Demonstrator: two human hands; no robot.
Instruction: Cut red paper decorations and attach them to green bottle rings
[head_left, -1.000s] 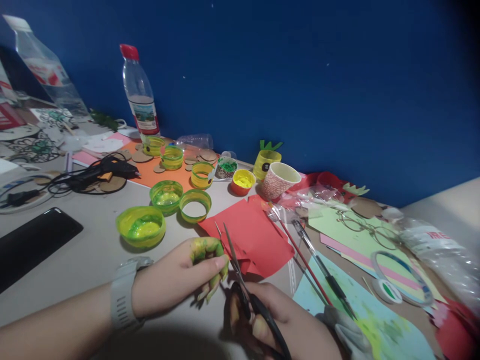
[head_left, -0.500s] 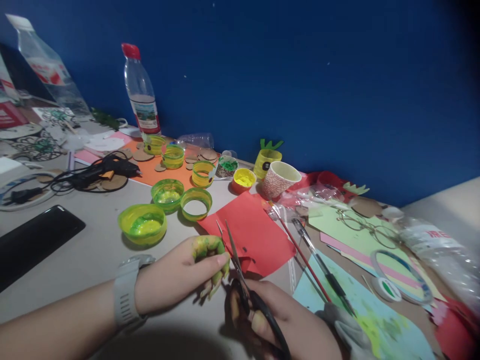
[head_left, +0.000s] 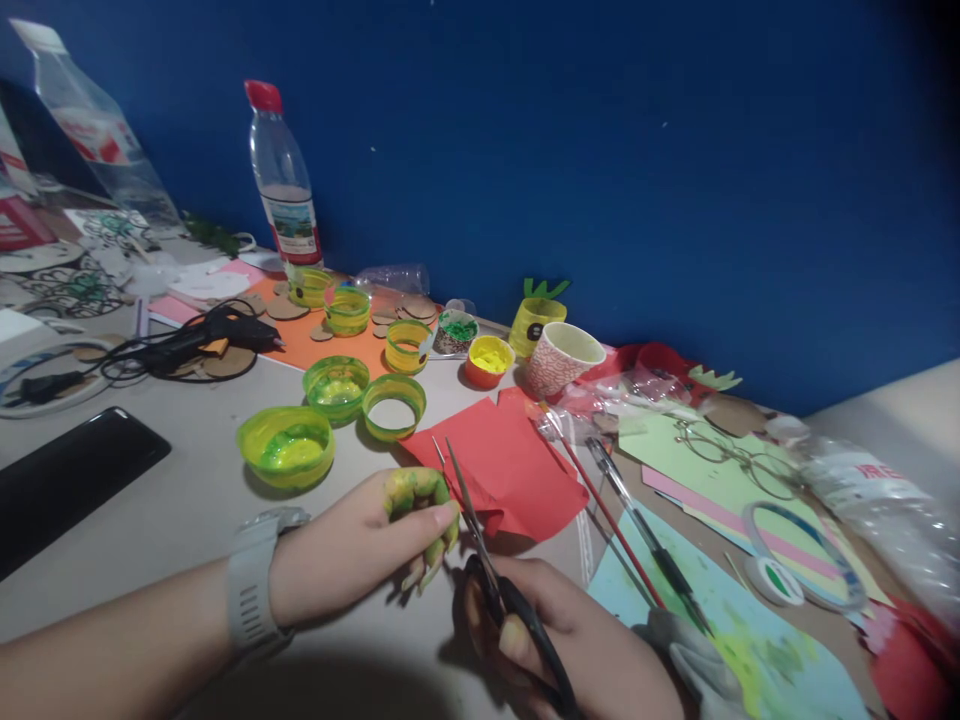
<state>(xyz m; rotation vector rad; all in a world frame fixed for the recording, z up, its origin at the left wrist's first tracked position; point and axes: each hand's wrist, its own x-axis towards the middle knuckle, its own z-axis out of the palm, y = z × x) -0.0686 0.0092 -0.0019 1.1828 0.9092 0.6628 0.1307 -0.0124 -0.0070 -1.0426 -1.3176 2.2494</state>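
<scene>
My left hand (head_left: 409,525), its fingers smeared with green and yellow paint, is closed in a pinch at the near left edge of a sheet of red paper (head_left: 517,470). The fingertips partly hide that edge. My right hand (head_left: 547,630) grips black-handled scissors (head_left: 480,545). Their blades stand a little apart and point away from me, beside my left thumb and over the paper's left corner. Beyond my left hand stand a yellow-green painted bowl (head_left: 259,455), a smaller painted cup (head_left: 311,385) and a painted ring (head_left: 367,418).
A phone (head_left: 82,490) and a glue gun (head_left: 232,328) lie to the left. Farther back stand a red-capped bottle (head_left: 281,150), a yellow paint cup (head_left: 487,375) and a patterned paper cup (head_left: 559,365). A paintbrush (head_left: 611,515), a pen (head_left: 660,555) and glasses (head_left: 709,440) lie to the right.
The red paper has shifted and buckled, its near edge now raised and curled. Both hands and the scissors stay almost where they were.
</scene>
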